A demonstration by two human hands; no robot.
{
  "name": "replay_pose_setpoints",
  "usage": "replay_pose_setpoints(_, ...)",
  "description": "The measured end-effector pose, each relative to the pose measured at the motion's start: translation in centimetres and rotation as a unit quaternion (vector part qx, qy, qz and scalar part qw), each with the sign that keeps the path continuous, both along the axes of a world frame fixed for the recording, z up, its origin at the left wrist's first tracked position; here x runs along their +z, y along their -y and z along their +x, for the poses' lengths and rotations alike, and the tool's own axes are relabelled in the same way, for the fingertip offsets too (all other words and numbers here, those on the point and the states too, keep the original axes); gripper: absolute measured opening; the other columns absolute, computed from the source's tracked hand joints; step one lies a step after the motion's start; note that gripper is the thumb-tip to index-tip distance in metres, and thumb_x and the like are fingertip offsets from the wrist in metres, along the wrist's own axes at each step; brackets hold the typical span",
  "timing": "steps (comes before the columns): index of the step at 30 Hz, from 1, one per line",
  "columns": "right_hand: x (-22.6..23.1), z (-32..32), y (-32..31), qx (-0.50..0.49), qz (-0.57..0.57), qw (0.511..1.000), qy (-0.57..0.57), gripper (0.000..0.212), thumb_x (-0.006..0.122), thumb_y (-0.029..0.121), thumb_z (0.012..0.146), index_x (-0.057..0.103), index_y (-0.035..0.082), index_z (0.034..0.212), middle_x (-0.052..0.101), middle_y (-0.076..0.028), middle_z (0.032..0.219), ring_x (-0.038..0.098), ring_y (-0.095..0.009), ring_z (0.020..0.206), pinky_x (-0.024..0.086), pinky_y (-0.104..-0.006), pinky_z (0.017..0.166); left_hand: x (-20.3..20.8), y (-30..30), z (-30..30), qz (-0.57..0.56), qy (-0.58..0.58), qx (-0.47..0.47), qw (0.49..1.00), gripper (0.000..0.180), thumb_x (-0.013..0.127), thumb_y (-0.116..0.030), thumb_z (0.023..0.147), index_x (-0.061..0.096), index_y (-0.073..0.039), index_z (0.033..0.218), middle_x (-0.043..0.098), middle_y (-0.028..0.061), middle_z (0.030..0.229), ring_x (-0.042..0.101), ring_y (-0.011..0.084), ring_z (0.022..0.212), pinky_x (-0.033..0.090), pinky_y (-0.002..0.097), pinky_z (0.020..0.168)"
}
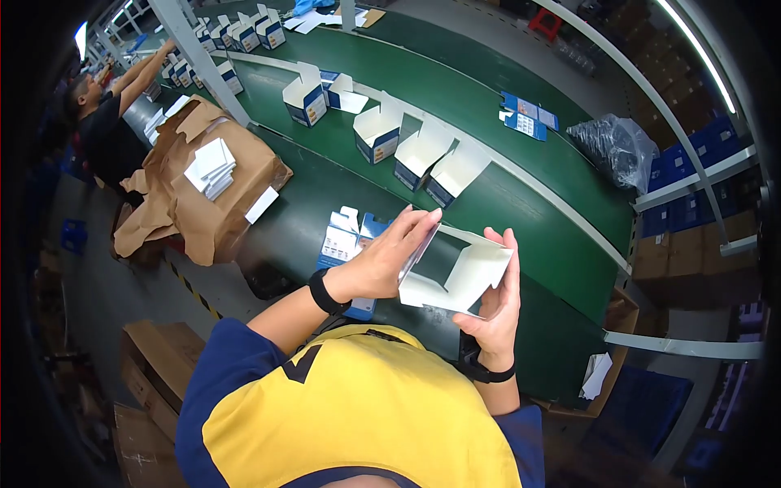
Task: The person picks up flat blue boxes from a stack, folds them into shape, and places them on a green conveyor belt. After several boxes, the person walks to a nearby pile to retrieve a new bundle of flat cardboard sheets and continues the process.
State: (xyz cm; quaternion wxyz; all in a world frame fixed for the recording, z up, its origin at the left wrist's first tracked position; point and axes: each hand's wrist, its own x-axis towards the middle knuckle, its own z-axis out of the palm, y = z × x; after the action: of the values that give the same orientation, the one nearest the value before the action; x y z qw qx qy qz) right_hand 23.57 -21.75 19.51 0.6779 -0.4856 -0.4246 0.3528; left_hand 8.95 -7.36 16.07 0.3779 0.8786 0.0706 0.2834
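Between my two hands an unfolded carton (465, 285) stands out as a four-sided sleeve, white inside, its open end facing up so that I see through to the dark bench. My left hand (390, 256) presses its extended fingers along the carton's left wall. On the opposite side my right hand (498, 297) grips the right wall, thumb at the near edge and fingers behind. Flat blue-and-white carton blanks (338, 248) lie on the bench beside my left wrist, partly covered by my forearm.
Several erected cartons (378, 134) line the green conveyor (529, 207) ahead. A flattened carton (529, 118) and a clear plastic bag (614, 150) lie farther right. At left, a torn brown paper parcel (236, 154) bears white folded pieces (211, 167); a co-worker (102, 114) reaches beyond a metal post (199, 61).
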Motion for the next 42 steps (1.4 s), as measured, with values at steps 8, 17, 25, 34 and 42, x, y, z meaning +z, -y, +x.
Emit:
replay_pose_setpoints(8,0.4,0.4,0.0,0.023,-0.042,0.986,-0.162,0.101,0.082,0.019,0.065,0.021,0.003,0.143,0.033,-0.012,0.139,0.039,-0.022,0.125,0.033,-0.0344,0.102,-0.6,1.1,0.4,-0.025,0.088,0.001,0.996,0.096,0.082,-0.012,0.058,0.029,-0.008,0.138,0.036,0.0196,0.123,0.042,0.0379,0.113,0.043,0.0391,0.091)
replay_pose_setpoints(17,-0.6,-0.2,-1.0,-0.020,0.064,0.961,-0.269,0.079,0.069,0.010,0.078,0.024,0.007,0.143,0.041,-0.011,0.131,0.043,-0.019,0.119,0.034,-0.0299,0.099,0.6,1.8,0.8,0.013,0.099,-0.034,0.994,0.078,0.086,-0.028,0.057,0.047,-0.022,0.125,0.033,0.0200,0.128,0.043,0.0387,0.111,0.041,0.0441,0.091)
replay_pose_setpoints(25,-1.4,0.7,-1.0,-0.016,-0.026,0.999,-0.020,0.067,0.064,0.014,0.084,0.030,0.007,0.141,0.042,-0.016,0.135,0.044,-0.021,0.120,0.035,-0.0309,0.099,1.9,1.5,0.7,-0.025,0.056,-0.043,0.997,0.076,0.087,-0.029,0.056,0.049,-0.019,0.121,0.035,0.0197,0.127,0.044,0.0370,0.111,0.041,0.0407,0.090)
replay_pose_setpoints(34,0.0,0.5,-1.7,-0.012,-0.011,0.991,0.133,0.058,0.070,0.009,0.078,0.046,0.007,0.132,0.048,-0.016,0.130,0.051,-0.025,0.113,0.042,-0.0331,0.093,2.6,0.9,0.5,0.019,0.066,-0.058,0.996,0.099,0.088,-0.028,0.053,0.030,-0.020,0.133,0.037,0.0193,0.127,0.043,0.0383,0.115,0.037,0.0467,0.096)
replay_pose_setpoints(42,-1.3,1.1,-2.4,0.030,-0.114,0.976,0.183,0.062,0.073,0.015,0.074,0.048,0.007,0.131,0.056,-0.014,0.123,0.054,-0.022,0.111,0.041,-0.0342,0.095,3.0,1.1,-0.2,0.012,0.020,-0.051,0.998,0.094,0.085,-0.021,0.057,0.032,-0.019,0.134,0.038,0.0184,0.126,0.040,0.0401,0.117,0.035,0.0499,0.097)
